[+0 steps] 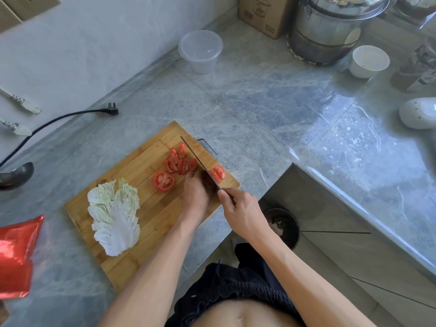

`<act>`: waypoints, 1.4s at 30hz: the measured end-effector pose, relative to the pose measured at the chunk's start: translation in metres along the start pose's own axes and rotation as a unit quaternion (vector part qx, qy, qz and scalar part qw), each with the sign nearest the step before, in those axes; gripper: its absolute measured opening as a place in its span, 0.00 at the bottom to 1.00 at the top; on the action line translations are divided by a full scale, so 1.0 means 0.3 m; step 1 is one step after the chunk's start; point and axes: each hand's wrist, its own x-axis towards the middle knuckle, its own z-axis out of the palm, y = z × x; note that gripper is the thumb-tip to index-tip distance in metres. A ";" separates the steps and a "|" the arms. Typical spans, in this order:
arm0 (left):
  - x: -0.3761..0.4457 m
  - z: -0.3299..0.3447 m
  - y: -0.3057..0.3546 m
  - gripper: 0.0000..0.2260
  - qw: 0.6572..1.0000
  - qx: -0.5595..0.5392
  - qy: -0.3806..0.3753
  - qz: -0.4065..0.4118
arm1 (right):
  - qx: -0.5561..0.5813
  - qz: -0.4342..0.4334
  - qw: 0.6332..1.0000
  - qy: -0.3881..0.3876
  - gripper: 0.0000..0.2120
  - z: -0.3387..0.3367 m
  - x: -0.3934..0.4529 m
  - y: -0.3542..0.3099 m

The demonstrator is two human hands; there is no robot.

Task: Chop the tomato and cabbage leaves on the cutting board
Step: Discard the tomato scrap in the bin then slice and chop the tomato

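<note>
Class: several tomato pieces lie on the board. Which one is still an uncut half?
The round tomato half lying cut face up, nearest the cabbage leaves. The other pieces by the knife are thin slices.

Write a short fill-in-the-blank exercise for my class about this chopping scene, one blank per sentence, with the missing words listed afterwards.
1. The right hand grips a ____.
2. The cabbage leaves lie on the board, not yet ____.
3. The left hand steadies pieces of ____.
4. A round tomato half lies between the cabbage leaves and the ____ hand.

Missing words: knife; chopped; tomato; left
</note>
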 end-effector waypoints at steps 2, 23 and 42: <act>0.004 0.002 -0.017 0.06 1.000 0.018 0.000 0.002 | 0.002 0.007 1.000 -0.001 0.16 0.004 -0.006 0.002; 0.010 0.002 -0.031 0.03 0.999 0.041 0.006 0.020 | 0.058 0.013 0.998 -0.020 0.21 -0.036 0.099 -0.041; 0.124 -0.031 0.030 0.16 0.795 0.483 -0.215 0.298 | 0.136 0.041 0.990 -0.002 0.19 -0.217 0.148 0.024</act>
